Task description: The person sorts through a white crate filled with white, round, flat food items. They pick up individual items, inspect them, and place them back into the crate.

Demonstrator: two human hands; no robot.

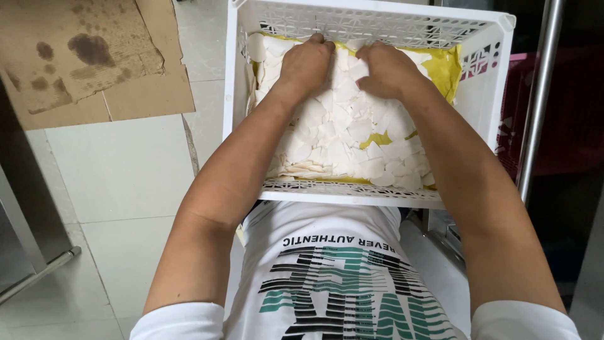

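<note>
- The floor (126, 182) was pale square tile, with a flattened sheet of stained brown cardboard (88, 56) lying at the upper left
- A metal pole (535, 94) rose at the right, beside a dark pink crate (566, 113)
- A white perforated plastic crate (371, 25) sat in front of the person, lined with yellow paper (443, 66)
- Thin white irregular pieces (346, 135) filled the crate in overlapping layers
- The left hand (308, 63) lay palm down on the pieces near the far wall, fingers curled into them; whether it gripped any I could not tell
- The right hand (387, 69) rested just beside it, fingers bent onto the same pile, its hold equally unclear
- Most pieces lay between the 2 hands and the crate's near wall
</note>
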